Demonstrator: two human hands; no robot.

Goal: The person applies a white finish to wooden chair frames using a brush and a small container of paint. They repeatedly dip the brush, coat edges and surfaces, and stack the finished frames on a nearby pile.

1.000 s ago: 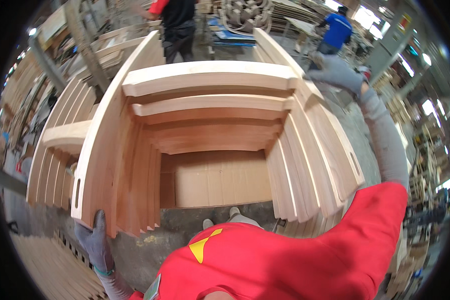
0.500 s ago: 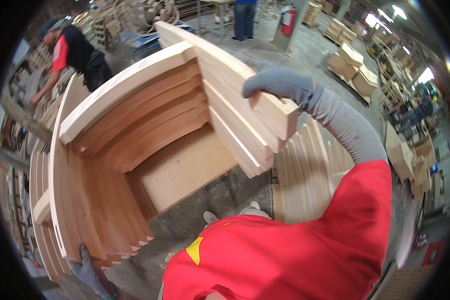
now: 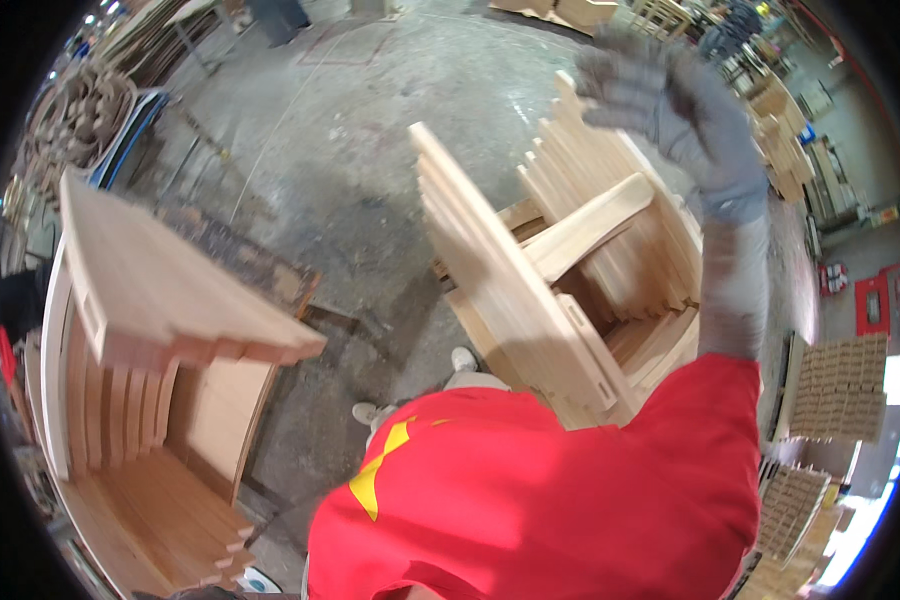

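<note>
My right hand (image 3: 675,120), in a grey glove and blurred by motion, is raised over the stack of wooden frames (image 3: 610,235) on the right. Its fingers are spread and hold nothing that I can see. Those nested pale frames have a curved crossbar (image 3: 595,225) across the top. At the lower edge only a dark sliver of my left hand (image 3: 202,593) shows, close to the near end of the other stack of nested wooden frames (image 3: 170,275); its fingers are hidden. That left stack has stepped side boards and a curved back.
A plywood panel (image 3: 215,410) stands inside the left stack. Bent wooden parts (image 3: 80,120) are heaped at the far left. Part of a co-worker's dark and red clothing (image 3: 15,310) shows at the left rim. Stacked wooden pieces (image 3: 835,385) stand at the right.
My right hand has let go of the left stack's side board and moved right, over the other stack. The view has swung right, and my left hand has nearly left it.
</note>
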